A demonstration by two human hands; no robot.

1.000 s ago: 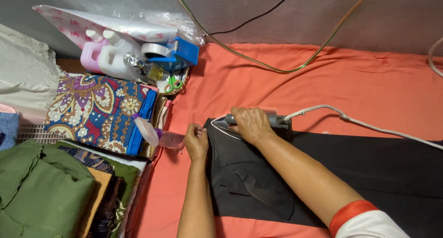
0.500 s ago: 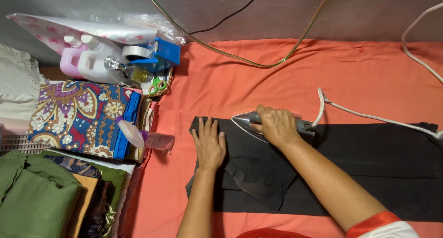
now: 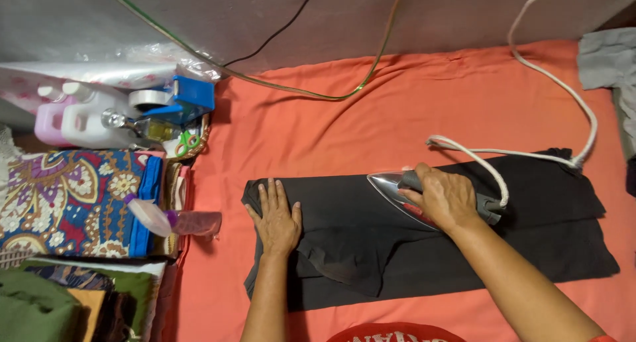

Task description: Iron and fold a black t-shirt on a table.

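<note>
Two hands on the black folded garment, spread flat on the orange-red sheet. My left hand presses it near its left end, fingers flat and slightly spread. My right hand grips the grey-handled steel iron mid-cloth. White braided cord loops off beyond.

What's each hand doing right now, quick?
Left hand: open, fingers spread flat on the black garment.
Right hand: closed around the handle of the iron, on the same garment.
</note>
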